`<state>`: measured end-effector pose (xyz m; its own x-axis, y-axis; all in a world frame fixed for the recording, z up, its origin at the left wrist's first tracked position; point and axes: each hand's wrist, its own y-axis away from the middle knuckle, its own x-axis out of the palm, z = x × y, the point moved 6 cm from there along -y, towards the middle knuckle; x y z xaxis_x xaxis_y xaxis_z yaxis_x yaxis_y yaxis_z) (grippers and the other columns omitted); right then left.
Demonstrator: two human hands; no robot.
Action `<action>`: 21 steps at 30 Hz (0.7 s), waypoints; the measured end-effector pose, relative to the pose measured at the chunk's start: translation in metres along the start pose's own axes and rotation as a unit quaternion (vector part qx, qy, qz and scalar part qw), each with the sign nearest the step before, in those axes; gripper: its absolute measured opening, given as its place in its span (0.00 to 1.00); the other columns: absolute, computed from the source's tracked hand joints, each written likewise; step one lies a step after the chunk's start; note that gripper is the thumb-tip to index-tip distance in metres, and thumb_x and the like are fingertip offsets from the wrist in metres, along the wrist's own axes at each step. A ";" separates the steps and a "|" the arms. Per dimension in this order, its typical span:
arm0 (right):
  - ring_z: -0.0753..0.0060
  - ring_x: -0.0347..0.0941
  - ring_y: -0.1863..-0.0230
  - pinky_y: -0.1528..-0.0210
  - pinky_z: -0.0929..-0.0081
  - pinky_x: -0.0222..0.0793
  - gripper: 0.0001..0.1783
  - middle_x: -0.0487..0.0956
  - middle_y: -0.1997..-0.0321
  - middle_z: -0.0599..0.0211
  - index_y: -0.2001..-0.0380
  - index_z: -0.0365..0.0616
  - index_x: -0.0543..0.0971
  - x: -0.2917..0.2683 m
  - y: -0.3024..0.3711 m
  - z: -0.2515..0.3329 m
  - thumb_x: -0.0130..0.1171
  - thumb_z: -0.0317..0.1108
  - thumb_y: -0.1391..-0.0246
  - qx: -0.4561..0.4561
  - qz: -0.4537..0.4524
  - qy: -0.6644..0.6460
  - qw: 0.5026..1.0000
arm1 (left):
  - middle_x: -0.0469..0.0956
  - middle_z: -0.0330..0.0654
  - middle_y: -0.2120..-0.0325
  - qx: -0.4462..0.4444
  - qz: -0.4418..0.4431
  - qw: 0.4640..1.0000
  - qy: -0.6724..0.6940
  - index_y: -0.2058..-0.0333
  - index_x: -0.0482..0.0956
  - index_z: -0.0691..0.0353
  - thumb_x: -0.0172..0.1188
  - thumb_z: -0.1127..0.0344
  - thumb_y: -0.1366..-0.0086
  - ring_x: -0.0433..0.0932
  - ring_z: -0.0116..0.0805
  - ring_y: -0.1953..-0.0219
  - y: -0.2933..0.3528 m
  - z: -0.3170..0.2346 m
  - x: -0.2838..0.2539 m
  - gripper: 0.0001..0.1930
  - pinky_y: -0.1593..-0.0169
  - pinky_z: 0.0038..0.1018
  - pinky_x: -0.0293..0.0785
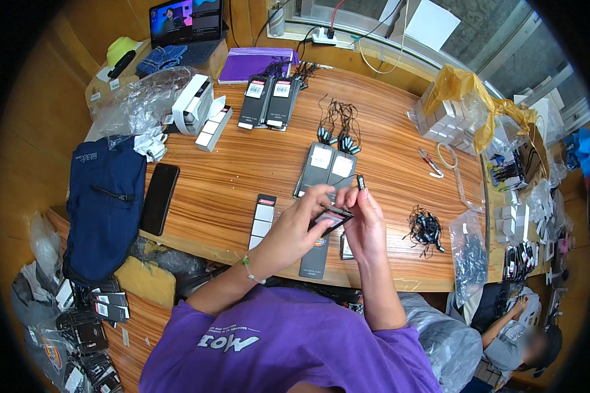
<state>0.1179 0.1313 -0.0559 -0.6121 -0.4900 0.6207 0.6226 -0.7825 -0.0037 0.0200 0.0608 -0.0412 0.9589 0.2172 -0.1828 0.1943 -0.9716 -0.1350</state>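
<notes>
My left hand [296, 226] is closed on a dark hang tag [336, 215], held tilted over the table's near edge. My right hand [366, 223] pinches a black string with a small dark fastener [360, 183] standing up between thumb and finger, close to the tag's end. Beneath my hands lies another dark grey hang tag [314, 262], partly covered by them. A strip of white labels [263, 217] is left of it. Just beyond my hands are grey hang tags [318, 165] with white stickers and strings attached. To the right sits a tangled heap of black strings [425, 226].
Stacked black tags [254, 105], a purple folder [236, 65] and a laptop [187, 26] stand at the back. A phone [159, 199] and navy fabric bag [105, 209] lie left. Red-handled snips [431, 162] and white boxes [449, 118] are right. Another person [511, 344] sits lower right.
</notes>
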 end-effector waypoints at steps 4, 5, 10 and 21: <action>0.77 0.63 0.67 0.60 0.79 0.58 0.15 0.69 0.70 0.70 0.70 0.42 0.71 -0.013 -0.013 0.012 0.42 0.42 0.39 -0.008 -0.004 0.002 1.000 | 0.73 0.40 0.71 -0.023 0.039 0.999 -0.010 0.54 0.66 0.65 0.54 0.79 0.42 0.75 0.23 0.68 -0.010 0.004 0.006 0.16 0.66 0.19 0.72; 0.76 0.63 0.67 0.60 0.78 0.59 0.15 0.68 0.70 0.70 0.70 0.42 0.70 -0.015 -0.019 0.019 0.42 0.41 0.39 -0.012 -0.012 -0.024 1.000 | 0.73 0.39 0.70 -0.028 0.049 0.998 -0.013 0.56 0.68 0.65 0.54 0.79 0.42 0.75 0.23 0.68 -0.015 0.005 0.007 0.15 0.65 0.19 0.72; 0.72 0.61 0.67 0.58 0.71 0.59 0.13 0.63 0.74 0.71 0.73 0.48 0.66 -0.034 -0.075 0.073 0.42 0.44 0.39 -0.092 0.034 0.026 0.995 | 0.74 0.36 0.69 -0.043 0.049 0.997 0.052 0.58 0.73 0.66 0.56 0.80 0.45 0.73 0.18 0.68 -0.050 0.039 0.007 0.14 0.64 0.15 0.71; 0.83 0.51 0.85 0.79 0.81 0.53 0.12 0.59 0.84 0.78 0.73 0.46 0.67 -0.043 -0.200 0.119 0.39 0.37 0.38 -0.074 0.010 0.013 0.997 | 0.75 0.35 0.76 -0.036 0.020 0.998 -0.042 0.61 0.75 0.63 0.62 0.75 0.49 0.73 0.22 0.73 -0.127 0.058 0.006 0.14 0.68 0.17 0.68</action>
<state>0.0783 0.3548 0.0116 -0.6132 -0.5148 0.5991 0.5574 -0.8194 -0.1337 -0.0114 0.1913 -0.0817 0.9461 0.1829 -0.2675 0.1740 -0.9831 -0.0567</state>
